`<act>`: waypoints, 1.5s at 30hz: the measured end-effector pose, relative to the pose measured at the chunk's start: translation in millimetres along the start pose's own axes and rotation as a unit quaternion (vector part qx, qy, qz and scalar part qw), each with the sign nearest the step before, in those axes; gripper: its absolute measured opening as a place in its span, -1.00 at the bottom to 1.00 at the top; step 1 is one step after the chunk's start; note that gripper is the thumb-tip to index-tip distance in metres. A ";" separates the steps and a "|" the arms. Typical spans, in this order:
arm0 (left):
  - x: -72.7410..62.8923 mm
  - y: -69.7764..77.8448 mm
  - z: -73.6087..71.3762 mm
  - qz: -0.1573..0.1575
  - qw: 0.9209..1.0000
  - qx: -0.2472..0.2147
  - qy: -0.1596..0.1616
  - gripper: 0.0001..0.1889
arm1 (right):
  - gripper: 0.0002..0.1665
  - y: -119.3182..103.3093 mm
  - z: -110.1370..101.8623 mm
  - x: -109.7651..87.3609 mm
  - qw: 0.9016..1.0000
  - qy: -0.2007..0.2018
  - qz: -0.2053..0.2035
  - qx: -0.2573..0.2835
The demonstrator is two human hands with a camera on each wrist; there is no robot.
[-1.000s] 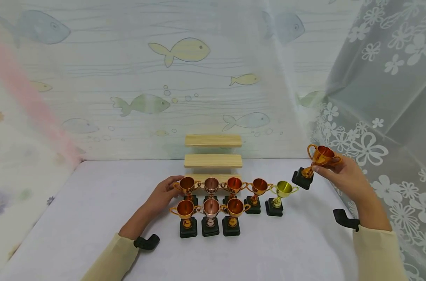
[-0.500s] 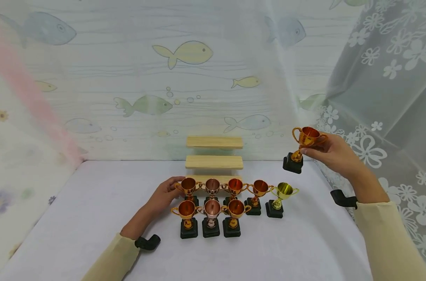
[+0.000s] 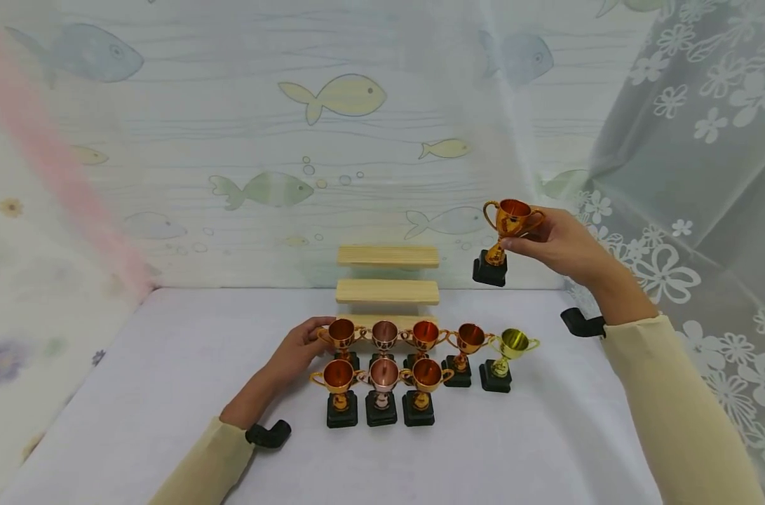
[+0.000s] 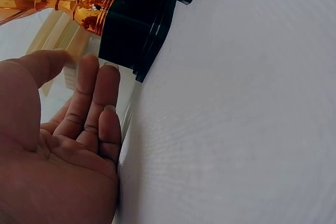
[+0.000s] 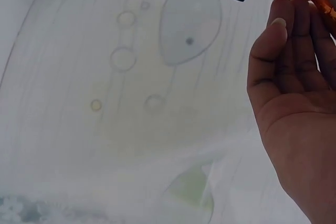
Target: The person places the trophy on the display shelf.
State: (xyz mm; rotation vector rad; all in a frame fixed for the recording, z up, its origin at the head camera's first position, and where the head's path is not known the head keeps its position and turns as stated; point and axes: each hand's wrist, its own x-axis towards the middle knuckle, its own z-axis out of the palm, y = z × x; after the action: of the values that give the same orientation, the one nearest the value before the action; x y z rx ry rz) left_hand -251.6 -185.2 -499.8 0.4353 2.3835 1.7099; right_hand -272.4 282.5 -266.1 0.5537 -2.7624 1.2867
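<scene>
Trophy (image 3: 497,251) at two o'clock from the stand (image 3: 387,290), stem pinched by the right hand (image 3: 562,242), likely leaving its base free; I see the left hand (image 3: 296,353) relaxed at eight, beside another cup (image 3: 342,334).

I wore long sleeves in a pale, creamy yellow, the left sleeve (image 3: 202,459) and the right sleeve (image 3: 681,400) alike, plain and softly creased. Each stopped just short of the wrist. Beside the left cuff sat a small black bent piece (image 3: 268,434), smooth and round-edged, like a stubby elbow of pipe. A matching black piece (image 3: 582,323) jutted inward beside the right cuff. Both hands were bare.
</scene>
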 end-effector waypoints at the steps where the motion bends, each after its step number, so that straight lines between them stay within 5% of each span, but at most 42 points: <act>1: 0.3 -0.3 -0.7 0.002 1.000 -0.001 -0.001 -0.50 | -0.55 -3.0 2.2 3.9 1.000 -0.002 -0.006 0.007; 25: 2.2 -2.1 1.3 0.001 1.000 0.013 0.004 -0.51 | -0.51 -39.6 65.9 82.9 0.993 -0.060 -0.029 0.096; 45: 0.7 -0.3 0.8 -0.004 1.000 0.016 0.010 -0.50 | -0.52 -68.2 128.9 123.4 0.985 -0.092 -0.016 0.143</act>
State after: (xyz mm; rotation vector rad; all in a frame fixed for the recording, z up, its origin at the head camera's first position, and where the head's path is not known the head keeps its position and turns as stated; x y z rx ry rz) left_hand -252.1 -184.4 -500.3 0.4159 2.4262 1.6833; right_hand -350.8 108.6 -277.3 0.7659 -2.7086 1.7217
